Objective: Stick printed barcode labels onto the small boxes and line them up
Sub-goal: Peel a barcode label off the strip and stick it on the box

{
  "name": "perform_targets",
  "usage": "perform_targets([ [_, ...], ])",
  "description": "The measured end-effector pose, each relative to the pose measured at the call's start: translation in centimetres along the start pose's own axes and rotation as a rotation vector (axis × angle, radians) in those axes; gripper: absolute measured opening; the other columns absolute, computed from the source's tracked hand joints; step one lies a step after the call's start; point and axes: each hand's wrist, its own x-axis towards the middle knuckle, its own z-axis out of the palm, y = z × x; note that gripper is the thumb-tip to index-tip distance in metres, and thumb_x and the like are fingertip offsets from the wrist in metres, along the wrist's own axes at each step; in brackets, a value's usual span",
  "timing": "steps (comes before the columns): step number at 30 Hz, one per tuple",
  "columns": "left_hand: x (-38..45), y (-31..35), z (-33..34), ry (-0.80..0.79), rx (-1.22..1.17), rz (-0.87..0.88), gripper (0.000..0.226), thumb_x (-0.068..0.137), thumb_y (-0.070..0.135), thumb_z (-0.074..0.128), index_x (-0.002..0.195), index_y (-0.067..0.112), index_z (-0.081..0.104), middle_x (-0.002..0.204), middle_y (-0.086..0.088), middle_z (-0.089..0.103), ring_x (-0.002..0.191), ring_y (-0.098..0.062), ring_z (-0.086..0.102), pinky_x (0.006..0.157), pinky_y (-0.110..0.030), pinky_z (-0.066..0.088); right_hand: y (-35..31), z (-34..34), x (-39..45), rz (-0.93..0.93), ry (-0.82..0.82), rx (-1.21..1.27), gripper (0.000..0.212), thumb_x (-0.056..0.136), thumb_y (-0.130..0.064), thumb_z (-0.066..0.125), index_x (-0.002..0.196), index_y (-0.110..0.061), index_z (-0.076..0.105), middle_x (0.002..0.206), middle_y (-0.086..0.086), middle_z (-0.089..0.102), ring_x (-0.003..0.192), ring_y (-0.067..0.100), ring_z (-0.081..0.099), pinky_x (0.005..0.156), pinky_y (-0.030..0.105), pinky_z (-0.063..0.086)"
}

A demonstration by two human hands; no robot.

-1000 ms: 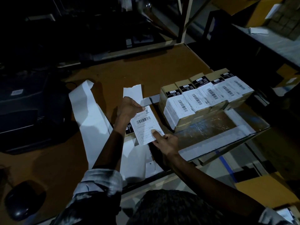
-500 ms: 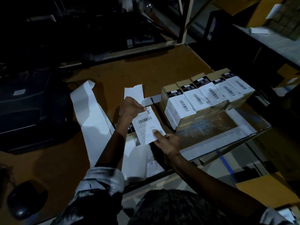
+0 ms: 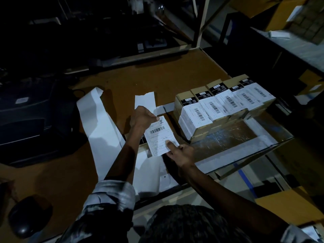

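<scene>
A white barcode label (image 3: pixel 160 135) is held flat just above a small box (image 3: pixel 142 140), of which only a dark edge shows. My left hand (image 3: pixel 142 117) pinches the label's far corner. My right hand (image 3: pixel 180 152) pinches its near corner, thumb on top. To the right, several small tan boxes (image 3: pixel 224 107) with white barcode labels stand side by side in a row, stacked two high.
Long strips of white backing paper (image 3: pixel 100 132) lie across the brown table (image 3: pixel 157 79). A black label printer (image 3: pixel 29 123) sits at the left, a dark mouse (image 3: pixel 26 216) at the near left. A glossy taped panel (image 3: pixel 233 139) lies before the boxes. Shelving stands at the right.
Both hands and the label have barely moved; the label stays over the box.
</scene>
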Motion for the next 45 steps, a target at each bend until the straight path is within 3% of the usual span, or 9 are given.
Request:
perform_targets([
  [10,-1.1,-0.3,-0.3,-0.035,-0.030,0.074,0.031,0.074,0.036,0.087,0.088,0.010,0.078,0.098,0.000,0.074,0.081,-0.016,0.066,0.059,-0.022,0.039,-0.1,-0.1,0.1,-0.037,-0.017,-0.083,0.017,0.086,-0.011,0.079,0.091,0.002,0.069,0.097,0.010,0.078,0.087,0.022,0.077,0.087,0.045,0.061],
  [15,-1.5,-0.3,-0.6,-0.061,-0.013,0.100,0.036,0.069,0.039,0.090,0.087,0.012,0.072,0.102,-0.003,0.073,0.082,-0.018,0.066,0.058,-0.024,0.040,-0.5,-0.3,-0.4,-0.142,0.029,-0.276,0.018,0.088,-0.026,0.078,0.080,-0.012,0.069,0.088,0.008,0.078,0.075,0.017,0.076,0.072,0.037,0.064],
  [20,-2.3,-0.9,-1.2,-0.023,0.019,0.127,0.065,0.065,0.053,0.088,0.111,0.024,0.052,0.106,0.000,0.068,0.088,-0.018,0.064,0.071,-0.035,0.056,-1.7,-1.2,-1.4,-0.232,-0.020,-0.480,0.031,0.092,-0.041,0.072,0.083,-0.011,0.070,0.063,0.002,0.071,0.054,0.014,0.066,0.054,0.033,0.056],
  [29,-5.1,-2.3,-1.6,0.213,0.024,0.143,0.083,0.068,0.061,0.082,0.135,0.034,0.042,0.125,0.004,0.062,0.108,-0.017,0.059,0.090,-0.042,0.056,-2.1,-2.8,-1.8,-0.443,0.006,-0.948,0.049,0.095,-0.056,0.058,0.093,-0.010,0.074,0.085,0.000,0.073,0.069,0.013,0.066,0.064,0.024,0.054],
  [32,-6.0,-3.5,-2.4,0.182,-0.002,0.127,0.076,0.071,0.057,0.082,0.132,0.035,0.042,0.126,0.008,0.061,0.109,-0.018,0.060,0.086,-0.042,0.059,-2.9,-3.4,-1.7,-0.764,0.119,-1.207,0.054,0.100,-0.052,0.050,0.064,-0.015,0.065,0.055,0.002,0.059,0.048,0.017,0.057,0.048,0.021,0.034],
  [35,-6.9,-3.8,-3.0,0.123,0.017,0.106,0.066,0.077,0.045,0.082,0.130,0.031,0.046,0.129,0.005,0.062,0.110,-0.021,0.063,0.087,-0.044,0.060,-3.9,-2.9,-2.0,-1.084,0.171,-1.190,0.052,0.102,-0.041,0.049,0.056,-0.019,0.051,0.048,0.002,0.054,0.039,0.013,0.047,0.043,0.020,0.030],
  [39,-8.6,-3.9,-3.6,0.006,0.011,0.042,0.070,0.080,0.035,0.083,0.138,0.024,0.046,0.136,0.000,0.060,0.119,-0.025,0.060,0.097,-0.044,0.055,-3.4,-0.3,-1.6,-1.099,-0.041,-1.071,0.038,0.102,-0.043,0.047,0.086,-0.014,0.066,0.090,0.006,0.073,0.080,0.017,0.068,0.062,0.031,0.056],
  [42,-9.7,-4.4,-3.9,-0.095,-0.023,0.028,0.087,0.077,0.030,0.086,0.147,0.022,0.035,0.143,-0.005,0.054,0.128,-0.029,0.054,0.106,-0.047,0.048,-3.3,2.0,-1.0,-1.127,-0.121,-1.209,0.041,0.099,-0.043,0.042,0.115,-0.017,0.069,0.119,0.003,0.069,0.114,0.023,0.057,0.094,0.040,0.047],
  [45,-10.1,-4.5,-4.2,-0.134,-0.053,-0.046,0.103,0.066,0.034,0.090,0.149,0.020,0.031,0.142,-0.009,0.053,0.125,-0.032,0.054,0.106,-0.047,0.048,-2.5,3.8,-0.9,-1.057,-0.171,-1.451,0.061,0.099,-0.050,0.025,0.141,-0.017,0.054,0.148,0.003,0.053,0.141,0.027,0.036,0.108,0.048,0.030],
])
